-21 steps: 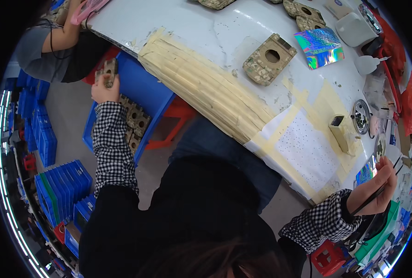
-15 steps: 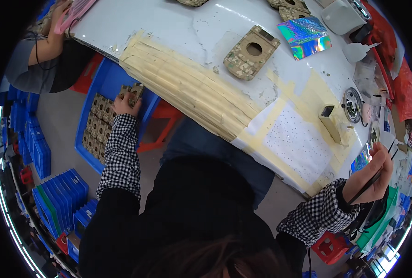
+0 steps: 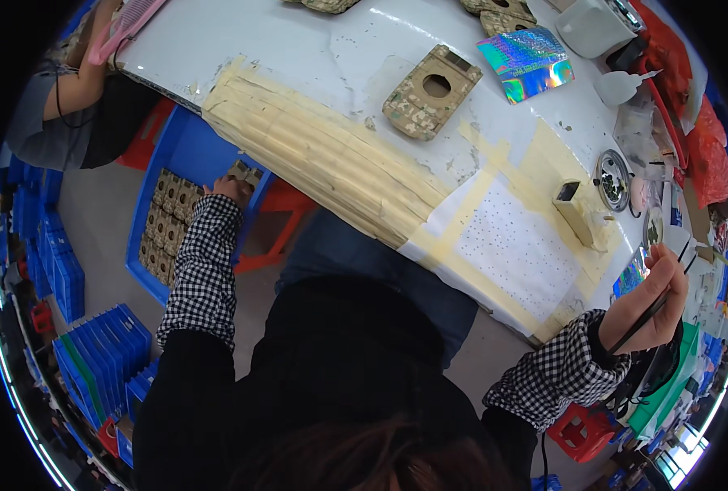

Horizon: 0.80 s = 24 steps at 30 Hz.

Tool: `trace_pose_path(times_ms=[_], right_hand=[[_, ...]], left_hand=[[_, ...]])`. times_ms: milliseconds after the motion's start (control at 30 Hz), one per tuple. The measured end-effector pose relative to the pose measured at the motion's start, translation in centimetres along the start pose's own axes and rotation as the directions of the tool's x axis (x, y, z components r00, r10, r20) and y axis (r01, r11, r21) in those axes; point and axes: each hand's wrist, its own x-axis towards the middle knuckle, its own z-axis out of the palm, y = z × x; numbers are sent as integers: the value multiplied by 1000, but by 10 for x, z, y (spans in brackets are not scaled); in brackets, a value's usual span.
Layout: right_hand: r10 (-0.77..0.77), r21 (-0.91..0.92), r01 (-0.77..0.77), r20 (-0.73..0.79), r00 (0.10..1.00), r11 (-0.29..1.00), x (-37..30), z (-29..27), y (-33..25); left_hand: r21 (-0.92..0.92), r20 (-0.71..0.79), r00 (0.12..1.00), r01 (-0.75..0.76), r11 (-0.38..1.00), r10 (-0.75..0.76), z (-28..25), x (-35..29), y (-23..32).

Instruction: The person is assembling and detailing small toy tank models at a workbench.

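Note:
My left hand (image 3: 231, 190) reaches down into a blue tray (image 3: 145, 255) beside the table, its fingers closed around a small camouflage-patterned part (image 3: 244, 173). Rows of similar camouflage parts with round holes (image 3: 168, 221) lie in the tray, just left of that hand. Over the table's right end, my right hand (image 3: 649, 307) is closed on dark tweezers (image 3: 638, 325), whose tips point away from me. On the white table lies a larger camouflage tank hull (image 3: 417, 106) with a round hole in its top.
Yellowish tape (image 3: 315, 151) covers the table's near edge. A dotted white sheet (image 3: 515, 254), a small upright block (image 3: 578, 217), a round metal dish (image 3: 612, 182), a shiny foil pouch (image 3: 528, 65) and a squeeze bottle (image 3: 620, 88) lie rightward. Another person's arm (image 3: 78, 90) is at far left.
My left hand has moved lower in the tray, covering more of the camouflage part. The right hand keeps its hold on the tweezers. The whole view has shifted slightly.

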Motion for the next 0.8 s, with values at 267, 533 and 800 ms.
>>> trace_pose_path(times_ms=[267, 533, 800], right_hand=[[-10, 19, 11, -36, 999, 1000, -2, 0, 3], [5, 25, -4, -28, 1000, 1000, 0, 0, 0], [-27, 37, 26, 23, 999, 999, 2, 3, -4]], left_hand=[[-616, -203, 977, -81, 784, -59, 19, 50, -89], [-365, -101, 993, 15, 931, -55, 15, 28, -51], [-317, -97, 981, 130, 939, -169, 2, 25, -26]])
